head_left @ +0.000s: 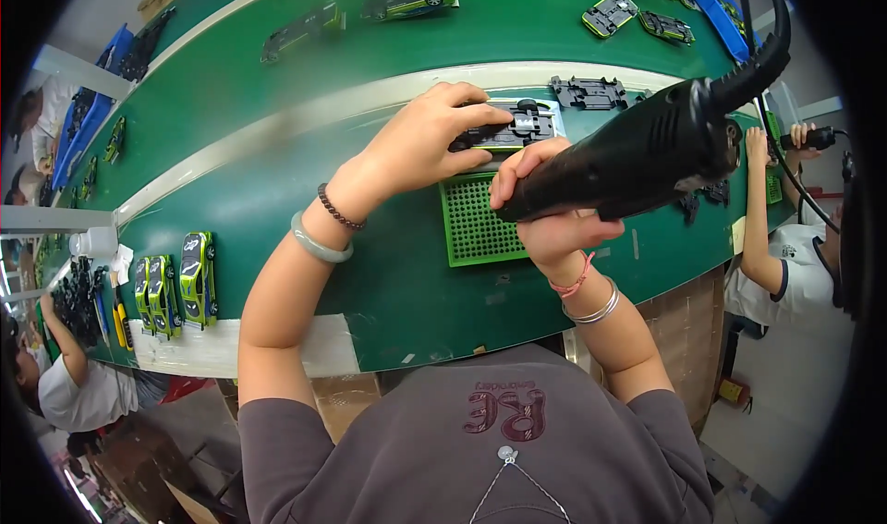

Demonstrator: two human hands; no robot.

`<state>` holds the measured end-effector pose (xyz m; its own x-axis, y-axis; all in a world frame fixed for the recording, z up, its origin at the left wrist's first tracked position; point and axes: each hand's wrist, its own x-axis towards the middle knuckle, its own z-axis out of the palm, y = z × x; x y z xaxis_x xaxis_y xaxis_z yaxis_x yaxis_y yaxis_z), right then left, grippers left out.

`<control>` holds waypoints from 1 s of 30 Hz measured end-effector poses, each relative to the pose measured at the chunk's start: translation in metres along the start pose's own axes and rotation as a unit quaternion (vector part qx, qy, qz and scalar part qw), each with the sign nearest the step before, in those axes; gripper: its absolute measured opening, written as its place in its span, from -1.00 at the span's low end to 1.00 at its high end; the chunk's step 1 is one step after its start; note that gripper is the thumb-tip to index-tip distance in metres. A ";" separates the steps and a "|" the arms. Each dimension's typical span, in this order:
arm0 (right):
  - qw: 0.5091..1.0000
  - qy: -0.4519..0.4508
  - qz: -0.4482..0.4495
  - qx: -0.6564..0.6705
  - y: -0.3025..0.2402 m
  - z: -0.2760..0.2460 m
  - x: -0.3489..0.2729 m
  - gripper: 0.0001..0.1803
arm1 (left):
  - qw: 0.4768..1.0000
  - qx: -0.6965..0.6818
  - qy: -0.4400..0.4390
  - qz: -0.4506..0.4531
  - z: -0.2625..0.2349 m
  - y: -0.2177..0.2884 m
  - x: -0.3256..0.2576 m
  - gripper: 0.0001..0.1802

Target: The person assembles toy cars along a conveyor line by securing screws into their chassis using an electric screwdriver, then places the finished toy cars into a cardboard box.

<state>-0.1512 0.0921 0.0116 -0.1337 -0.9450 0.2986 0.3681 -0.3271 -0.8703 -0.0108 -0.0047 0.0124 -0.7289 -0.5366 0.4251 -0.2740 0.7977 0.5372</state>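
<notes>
Black power tool [637, 154], big and close, is squeezed in the right hand [556, 233]; its tip is hidden. Just left, the bent left hand [427, 138] holds the left end of an upside-down toy car [527, 128]. Nearer sits a green tray [473, 224] with little holes, partly covered. Far right, a blue bin [722, 20] has tiny blurry parts.

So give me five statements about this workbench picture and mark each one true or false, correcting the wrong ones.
1. The right hand grips a black power tool. True.
2. The left hand holds that tool too. False: its fingers are at an upturned toy car.
3. The tray with holes is green. True.
4. The left wrist is bare. False: it wears a beaded bracelet and a pale bangle.
5. Three upright toy cars stand close together left of the left forearm. True.
</notes>
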 end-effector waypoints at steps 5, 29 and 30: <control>0.993 -0.014 0.015 -0.120 -0.003 0.009 0.000 0.10 | 1.000 0.016 0.005 0.020 0.001 -0.005 -0.001 -0.56; 0.987 0.037 -0.140 -0.064 -0.033 -0.041 0.085 0.02 | 0.999 -0.002 -0.032 -0.015 -0.005 0.006 0.001 -0.49; 0.988 0.035 -0.132 -0.079 -0.031 -0.042 0.085 0.03 | 0.999 0.005 -0.035 -0.017 -0.005 0.006 0.001 -0.49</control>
<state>-0.2126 0.0224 0.0480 -0.2709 -0.8223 0.5005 0.1652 -0.5519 -0.8174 -0.0103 -0.0018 0.0198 -0.7609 -0.5431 0.3550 -0.3054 0.7825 0.5425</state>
